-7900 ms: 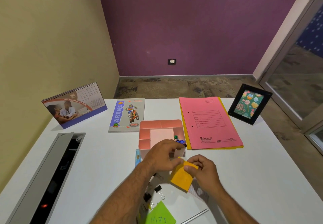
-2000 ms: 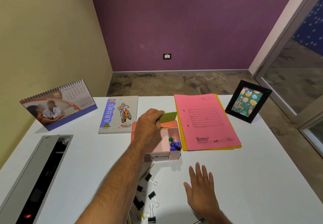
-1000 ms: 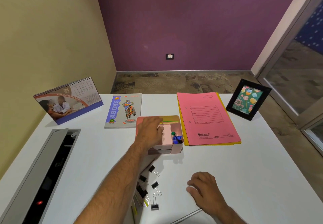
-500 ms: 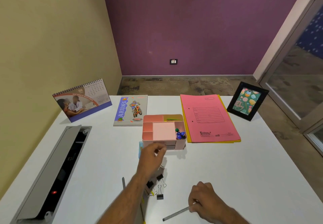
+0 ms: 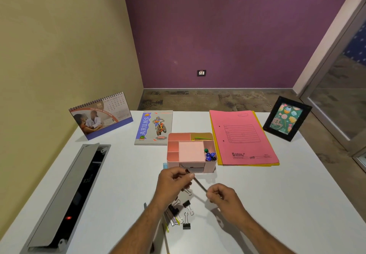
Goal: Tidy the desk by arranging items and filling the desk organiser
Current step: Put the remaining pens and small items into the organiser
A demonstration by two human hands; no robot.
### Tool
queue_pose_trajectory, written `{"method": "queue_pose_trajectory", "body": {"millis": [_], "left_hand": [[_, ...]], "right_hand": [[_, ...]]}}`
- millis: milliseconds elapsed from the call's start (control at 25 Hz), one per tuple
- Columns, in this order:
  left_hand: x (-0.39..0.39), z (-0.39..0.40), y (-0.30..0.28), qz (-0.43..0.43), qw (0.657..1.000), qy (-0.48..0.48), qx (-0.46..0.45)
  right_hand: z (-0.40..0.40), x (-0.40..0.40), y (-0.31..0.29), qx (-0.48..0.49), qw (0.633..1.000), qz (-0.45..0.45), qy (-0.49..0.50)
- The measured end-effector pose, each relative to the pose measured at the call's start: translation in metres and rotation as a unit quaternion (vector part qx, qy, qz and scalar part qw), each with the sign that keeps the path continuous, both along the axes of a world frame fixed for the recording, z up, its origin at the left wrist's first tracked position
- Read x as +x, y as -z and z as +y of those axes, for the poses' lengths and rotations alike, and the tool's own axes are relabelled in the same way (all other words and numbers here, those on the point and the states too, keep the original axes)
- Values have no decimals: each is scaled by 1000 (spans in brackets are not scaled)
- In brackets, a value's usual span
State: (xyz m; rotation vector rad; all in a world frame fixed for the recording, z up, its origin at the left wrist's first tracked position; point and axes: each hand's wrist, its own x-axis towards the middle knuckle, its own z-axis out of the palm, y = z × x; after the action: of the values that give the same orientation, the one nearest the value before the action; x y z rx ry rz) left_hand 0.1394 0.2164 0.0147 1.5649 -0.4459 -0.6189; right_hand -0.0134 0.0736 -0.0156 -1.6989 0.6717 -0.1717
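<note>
A pink desk organiser [image 5: 191, 167] stands mid-desk, holding coloured sticky notes [image 5: 202, 138] in its back right slot and push pins [image 5: 210, 155] at the right. Just in front of it, my left hand [image 5: 172, 182] and my right hand [image 5: 223, 198] both pinch a thin grey pen [image 5: 199, 183], each at one end, above the table. Black binder clips [image 5: 186, 215] and several more pens [image 5: 173, 217] lie beneath my left wrist.
At the back stand a desk calendar [image 5: 101, 116], a notebook [image 5: 154, 128], a pink file over a yellow one [image 5: 242, 137] and a black picture frame [image 5: 285, 118]. An open cable tray [image 5: 65, 196] runs along the left side of the white desk [image 5: 287, 194].
My left hand left the organiser and came back toward me. My right hand lifted the grey pen off the desk, and both hands now hold it.
</note>
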Motion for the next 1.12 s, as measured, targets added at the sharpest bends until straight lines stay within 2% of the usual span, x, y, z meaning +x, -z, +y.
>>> {"method": "queue_pose_trajectory", "body": {"millis": [120,200,280,360,440,520,600,760,920,1120], "left_hand": [[13,-9,-12,-33,998,-51,-23],[32,-15,-24,-92,990,-100,-34],[57,-23,-42,-174,971,-160,-39],[81,-31,-59,-270,941,-204,-28],[101,-39,-70,-333,918,-213,3],[116,-49,-72,-349,917,-183,63],[127,-59,-63,-340,918,-154,137],[132,-70,-41,-302,919,-131,218],[129,-71,-27,-306,905,-90,283],[127,-70,-16,-323,883,-66,334]], "right_hand": [[3,24,-4,3,1000,-14,21],[5,39,-2,-8,999,-4,44],[2,47,9,-110,993,44,4],[-4,55,22,-289,940,114,-140],[0,65,29,-393,860,180,-271],[7,76,30,-450,799,220,-332],[12,85,34,-473,777,227,-348],[12,94,40,-479,772,227,-352],[8,103,42,-460,779,242,-349],[2,99,51,-482,781,204,-341]]}}
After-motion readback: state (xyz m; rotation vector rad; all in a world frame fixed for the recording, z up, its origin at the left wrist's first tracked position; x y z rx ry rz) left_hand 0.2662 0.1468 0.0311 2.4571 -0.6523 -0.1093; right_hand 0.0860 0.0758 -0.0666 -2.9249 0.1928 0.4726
